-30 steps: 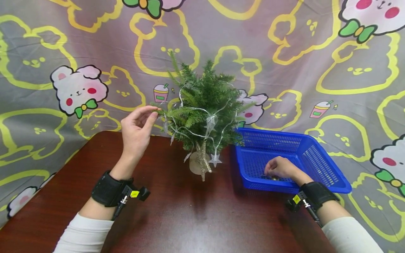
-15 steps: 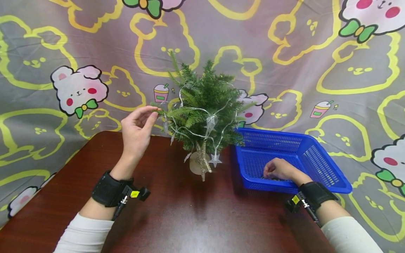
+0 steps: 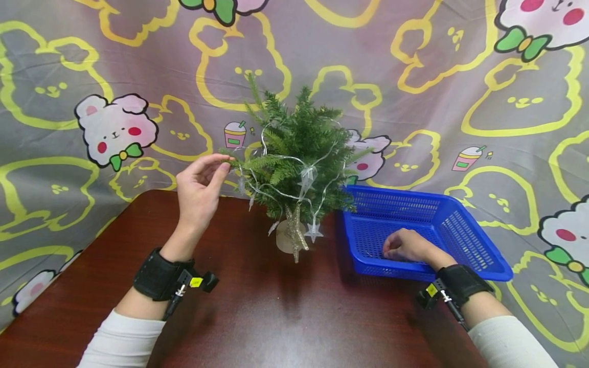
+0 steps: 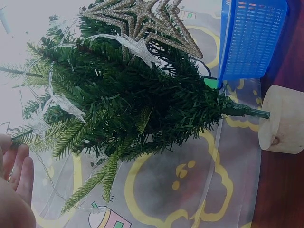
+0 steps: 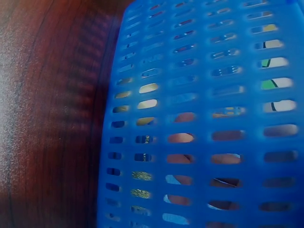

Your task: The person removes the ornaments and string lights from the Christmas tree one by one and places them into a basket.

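Observation:
In the head view, a small green Christmas tree (image 3: 317, 135) stands on a round wooden base (image 3: 283, 241), wrapped in a clear string of star lights (image 3: 314, 231). A gold glitter star (image 3: 296, 230) hangs at its front. My left hand (image 3: 197, 189) pinches a branch tip at the tree's left side; in the left wrist view, its fingers (image 4: 23, 175) meet that branch. Down inside the blue basket (image 3: 476, 248), my right hand (image 3: 408, 244) has curled fingers. The basket wall (image 5: 199, 104) hides most of what they touch; gold glittery bits (image 5: 141, 194) show through its slots.
The basket stands right of the tree on a dark brown wooden table (image 3: 276, 317). Behind the table hangs a grey curtain (image 3: 175, 66) with cartoon animals. Black wrist straps with cameras (image 3: 161, 276) sit on both forearms.
My right fingers have shifted slightly in the basket, and the small gold thing seen beside them earlier is out of sight in the head view. My left hand has stayed on the branch.

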### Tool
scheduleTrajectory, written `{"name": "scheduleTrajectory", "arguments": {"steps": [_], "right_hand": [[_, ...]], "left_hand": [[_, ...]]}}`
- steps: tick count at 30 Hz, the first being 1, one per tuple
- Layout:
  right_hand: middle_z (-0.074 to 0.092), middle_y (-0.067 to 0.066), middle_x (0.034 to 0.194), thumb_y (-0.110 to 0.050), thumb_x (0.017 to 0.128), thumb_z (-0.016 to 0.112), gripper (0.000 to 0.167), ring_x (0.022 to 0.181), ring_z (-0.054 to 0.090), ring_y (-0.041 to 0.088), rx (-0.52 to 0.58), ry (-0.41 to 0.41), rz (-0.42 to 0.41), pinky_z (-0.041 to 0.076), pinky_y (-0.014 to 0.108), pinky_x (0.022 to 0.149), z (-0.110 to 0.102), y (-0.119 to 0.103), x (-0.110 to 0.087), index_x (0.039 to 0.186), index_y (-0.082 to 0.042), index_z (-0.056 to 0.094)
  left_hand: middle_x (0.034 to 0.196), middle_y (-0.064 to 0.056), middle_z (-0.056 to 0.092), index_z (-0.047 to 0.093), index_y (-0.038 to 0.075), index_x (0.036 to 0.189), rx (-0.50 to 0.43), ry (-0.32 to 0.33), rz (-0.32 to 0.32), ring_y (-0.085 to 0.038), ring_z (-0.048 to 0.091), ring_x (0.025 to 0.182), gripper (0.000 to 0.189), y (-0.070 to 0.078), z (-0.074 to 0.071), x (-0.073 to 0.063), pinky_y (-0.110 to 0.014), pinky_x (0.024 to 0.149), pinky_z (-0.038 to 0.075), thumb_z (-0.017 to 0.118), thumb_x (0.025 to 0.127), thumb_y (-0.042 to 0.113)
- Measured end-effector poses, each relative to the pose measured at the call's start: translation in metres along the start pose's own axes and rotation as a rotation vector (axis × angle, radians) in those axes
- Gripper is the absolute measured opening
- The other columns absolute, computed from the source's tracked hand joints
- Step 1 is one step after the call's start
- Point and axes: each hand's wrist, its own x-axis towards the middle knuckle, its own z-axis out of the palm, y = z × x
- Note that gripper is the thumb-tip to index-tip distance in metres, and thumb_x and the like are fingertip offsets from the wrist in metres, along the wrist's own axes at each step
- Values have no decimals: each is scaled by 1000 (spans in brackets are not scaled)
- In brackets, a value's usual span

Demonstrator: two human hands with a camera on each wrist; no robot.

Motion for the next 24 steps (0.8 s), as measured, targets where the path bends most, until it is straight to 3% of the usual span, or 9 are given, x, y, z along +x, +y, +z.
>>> {"name": "scheduleTrajectory", "arguments": {"steps": [11,21,24], "right_hand": [[74,6,88,-11,91,69,6,76,64,11,74,123,-12,52,26,68,-11,-19,-4,94,-7,72],[75,0,91,-18,93,69,7,79,67,5,130,393,-137,55,21,72,-16,-61,-13,99,-17,73],[75,0,92,-18,93,69,8,74,65,3,153,482,-173,53,20,66,-17,-74,-20,101,-18,73]], "left_hand": [[98,8,74,70,-6,108,-4,-1,20,-5,71,87,18,1,-1,-2,-13,69,52,67,92,2],[99,6,75,72,-2,108,35,-7,48,-7,72,86,17,3,-1,-4,-14,59,44,67,92,3],[99,7,75,72,-1,107,44,-10,51,-7,72,86,17,5,-1,-6,-14,57,43,67,92,4]]}}
